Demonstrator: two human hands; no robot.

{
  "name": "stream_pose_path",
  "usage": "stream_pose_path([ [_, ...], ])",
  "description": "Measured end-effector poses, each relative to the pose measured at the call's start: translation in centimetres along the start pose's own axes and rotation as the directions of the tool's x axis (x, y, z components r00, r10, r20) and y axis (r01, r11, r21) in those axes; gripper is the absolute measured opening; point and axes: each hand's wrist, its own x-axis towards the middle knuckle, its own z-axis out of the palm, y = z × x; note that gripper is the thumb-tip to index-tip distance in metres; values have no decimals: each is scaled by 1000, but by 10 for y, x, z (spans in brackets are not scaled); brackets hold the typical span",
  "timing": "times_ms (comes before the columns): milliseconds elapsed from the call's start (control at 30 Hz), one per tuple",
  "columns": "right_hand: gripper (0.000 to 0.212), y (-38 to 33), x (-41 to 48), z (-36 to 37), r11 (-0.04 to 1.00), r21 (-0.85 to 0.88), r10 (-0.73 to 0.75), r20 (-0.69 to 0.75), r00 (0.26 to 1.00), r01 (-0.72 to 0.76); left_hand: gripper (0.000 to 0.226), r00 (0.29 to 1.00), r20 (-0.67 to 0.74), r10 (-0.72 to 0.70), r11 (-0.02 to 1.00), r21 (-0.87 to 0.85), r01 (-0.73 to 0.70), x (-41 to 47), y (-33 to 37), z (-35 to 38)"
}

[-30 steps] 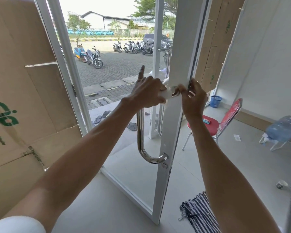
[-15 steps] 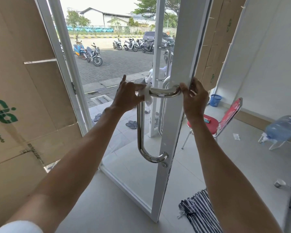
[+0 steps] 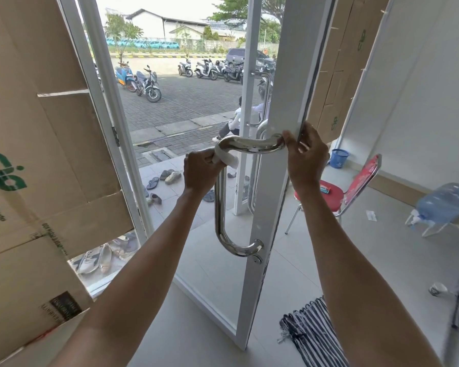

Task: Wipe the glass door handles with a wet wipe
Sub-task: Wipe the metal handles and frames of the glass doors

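Observation:
A shiny steel D-shaped door handle (image 3: 219,210) is fixed to the white frame of the open glass door (image 3: 273,181). My left hand (image 3: 200,172) is closed around a white wet wipe (image 3: 227,158), which is wrapped on the handle's upper bend. My right hand (image 3: 304,157) grips the edge of the door frame beside the handle's top mount. A second handle (image 3: 261,144) shows through the glass on the door's far side.
Cardboard sheets (image 3: 45,144) cover the left panel. A red chair (image 3: 355,186), a blue basket (image 3: 339,158) and a water jug (image 3: 445,203) stand to the right. A striped cloth (image 3: 310,332) lies on the floor. Sandals (image 3: 167,177) lie outside the doorway.
My left hand has slid the wipe from the handle's top mount leftward along the top bar and down onto the upper bend. The right hand stays on the door edge.

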Motion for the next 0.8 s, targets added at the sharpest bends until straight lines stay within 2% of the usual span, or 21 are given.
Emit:
stream_pose_path([
  [200, 44, -2, -4, 1, 1000, -17, -6, -8, 1000, 5, 37, 996, -54, -73, 997, 29, 75, -21, -10, 3],
  [333, 44, -3, -7, 2, 1000, -14, -8, -13, 1000, 8, 39, 990, -7, -143, 988, 56, 143, -45, -23, 4],
  [500, 45, -6, -10, 3, 1000, -19, -24, -37, 999, 23, 27, 947, 75, -311, 943, 145, 299, -76, -42, 7],
  [800, 50, -8, -17, 7, 999, -40, -35, -71, 997, 32, 32, 905, 83, -418, 892, 228, 391, -100, -55, 7],
])
